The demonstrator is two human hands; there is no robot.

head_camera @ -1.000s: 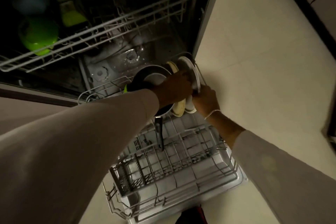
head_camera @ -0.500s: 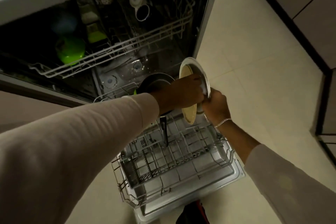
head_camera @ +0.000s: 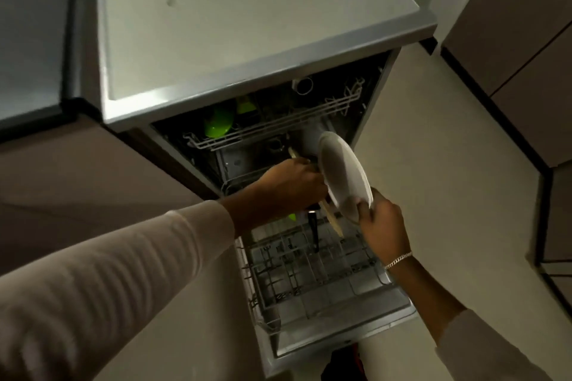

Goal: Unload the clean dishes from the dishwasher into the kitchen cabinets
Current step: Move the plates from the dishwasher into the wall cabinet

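Observation:
My right hand (head_camera: 382,219) grips the lower edge of a white plate (head_camera: 342,173), held tilted above the pulled-out lower rack (head_camera: 312,269) of the open dishwasher. My left hand (head_camera: 294,182) is closed around a cream plate (head_camera: 332,221), seen edge-on just left of the white one, its rim sticking out above and below the hand. A dark pan handle (head_camera: 313,232) lies in the lower rack below my left hand. The upper rack (head_camera: 272,124) holds a green bowl (head_camera: 218,122) and a white cup (head_camera: 302,85).
A grey countertop (head_camera: 247,18) overhangs the dishwasher. Beige cabinet fronts (head_camera: 520,49) run along the right, across a strip of pale tiled floor (head_camera: 448,182). The dishwasher door (head_camera: 346,340) lies open flat towards me.
Both hands have lifted the two plates up out of the lower rack. My head has risen, so the countertop is in view. The plates have separated, one in each hand.

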